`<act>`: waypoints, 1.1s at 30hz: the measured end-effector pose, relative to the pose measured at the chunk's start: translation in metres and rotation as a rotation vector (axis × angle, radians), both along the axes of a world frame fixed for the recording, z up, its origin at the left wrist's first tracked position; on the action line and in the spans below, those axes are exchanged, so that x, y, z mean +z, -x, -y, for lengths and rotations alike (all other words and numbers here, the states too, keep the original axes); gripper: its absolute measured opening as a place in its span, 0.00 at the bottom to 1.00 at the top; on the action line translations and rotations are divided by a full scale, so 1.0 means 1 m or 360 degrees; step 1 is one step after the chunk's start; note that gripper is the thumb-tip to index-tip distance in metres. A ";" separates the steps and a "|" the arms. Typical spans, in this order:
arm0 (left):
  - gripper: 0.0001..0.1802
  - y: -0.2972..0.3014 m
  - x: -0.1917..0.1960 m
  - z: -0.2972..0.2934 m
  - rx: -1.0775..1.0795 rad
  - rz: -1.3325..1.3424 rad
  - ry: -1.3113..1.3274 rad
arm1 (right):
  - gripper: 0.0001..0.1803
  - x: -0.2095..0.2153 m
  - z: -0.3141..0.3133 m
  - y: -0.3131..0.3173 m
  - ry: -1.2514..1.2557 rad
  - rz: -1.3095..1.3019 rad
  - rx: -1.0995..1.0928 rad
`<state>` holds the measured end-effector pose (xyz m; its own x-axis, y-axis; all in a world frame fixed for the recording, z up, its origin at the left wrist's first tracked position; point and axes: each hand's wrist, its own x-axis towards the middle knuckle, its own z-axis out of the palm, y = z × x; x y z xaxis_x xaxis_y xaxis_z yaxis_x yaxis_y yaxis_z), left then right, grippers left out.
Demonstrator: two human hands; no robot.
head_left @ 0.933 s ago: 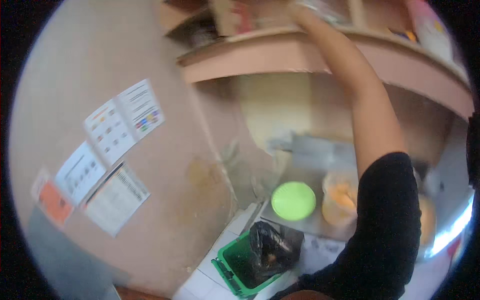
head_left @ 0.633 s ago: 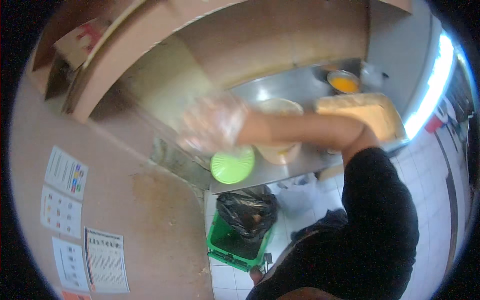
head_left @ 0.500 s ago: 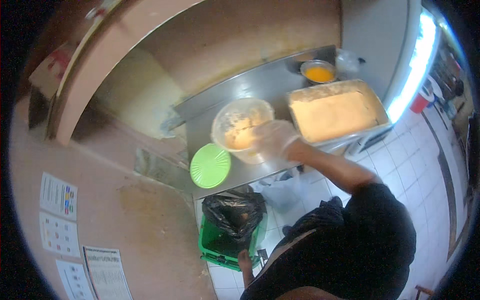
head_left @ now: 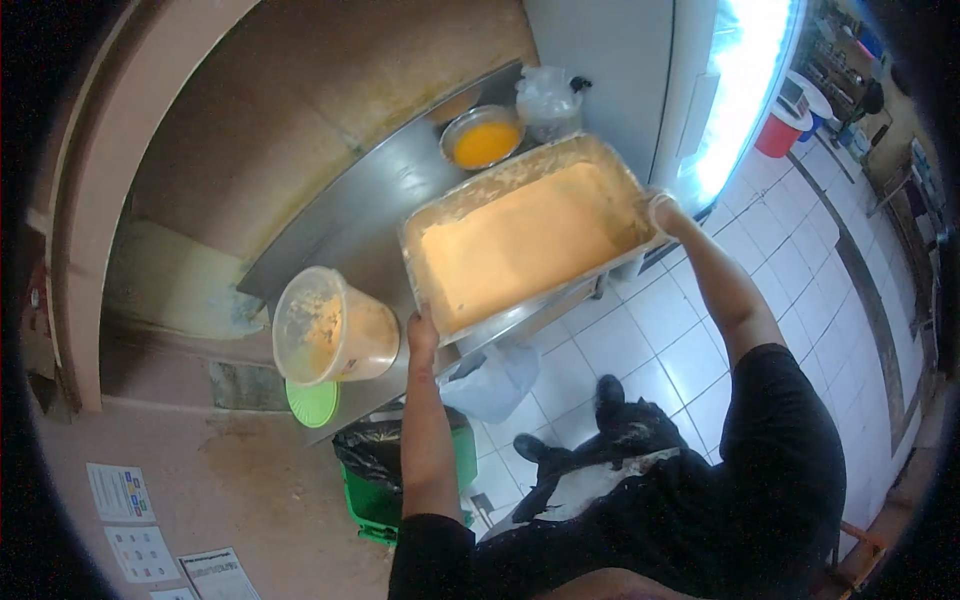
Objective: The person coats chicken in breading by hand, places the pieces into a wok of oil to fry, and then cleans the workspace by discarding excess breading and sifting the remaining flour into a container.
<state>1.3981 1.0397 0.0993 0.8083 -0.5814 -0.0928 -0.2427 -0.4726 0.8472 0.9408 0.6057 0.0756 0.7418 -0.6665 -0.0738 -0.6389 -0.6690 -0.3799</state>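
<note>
Right hand (head_left: pixel 662 212) moved to tray (head_left: pixel 520 240) edge | left hand (head_left: pixel 422 328) grips opposite edge

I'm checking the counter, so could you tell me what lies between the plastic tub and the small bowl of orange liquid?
In the head view, only bare steel counter lies between the plastic tub and the small bowl.

One large tray (head_left: pixel 520 250) of orange batter, one plastic tub (head_left: pixel 335 330), one metal bowl (head_left: pixel 482 140), one green lid (head_left: pixel 312 402), one green bin (head_left: pixel 385 495), three wall sheets (head_left: pixel 120 490).
</note>
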 end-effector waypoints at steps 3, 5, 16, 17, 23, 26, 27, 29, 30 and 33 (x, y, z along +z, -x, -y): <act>0.31 0.009 0.027 0.028 -0.0098 -0.0078 -0.0185 | 0.13 -0.017 0.001 0.029 0.0068 0.0740 0.0206; 0.31 0.030 0.066 -0.008 -0.0139 -0.0165 -0.0158 | 0.11 0.029 -0.015 -0.006 0.0993 -0.0170 0.0474; 0.30 0.138 0.107 -0.091 0.0130 -0.0768 0.0025 | 0.14 0.272 -0.067 0.016 0.0013 0.0213 0.0068; 0.30 0.132 0.115 -0.062 0.0193 -0.0702 0.0074 | 0.14 0.271 -0.070 0.002 0.0108 0.0160 0.0180; 0.29 0.158 0.029 -0.049 0.0034 -0.0409 0.0650 | 0.17 0.273 -0.015 0.024 0.0342 0.0061 0.0217; 0.28 0.185 0.103 -0.012 0.0415 -0.0934 0.0165 | 0.18 0.258 -0.022 0.040 0.0394 -0.0039 0.0240; 0.28 0.192 0.118 0.009 0.0481 -0.0869 -0.0045 | 0.19 0.252 -0.009 0.046 0.0436 -0.0077 0.0253; 0.29 0.195 0.096 -0.033 0.0586 -0.0811 -0.0326 | 0.20 0.254 -0.017 0.064 0.0538 -0.0170 0.0370; 0.29 0.161 0.043 -0.005 0.0345 -0.0468 0.0081 | 0.20 0.262 0.053 0.062 0.0668 -0.0124 0.0364; 0.29 0.173 0.017 -0.043 0.0141 -0.0759 0.0229 | 0.22 0.196 0.039 0.091 0.0365 -0.0251 0.0333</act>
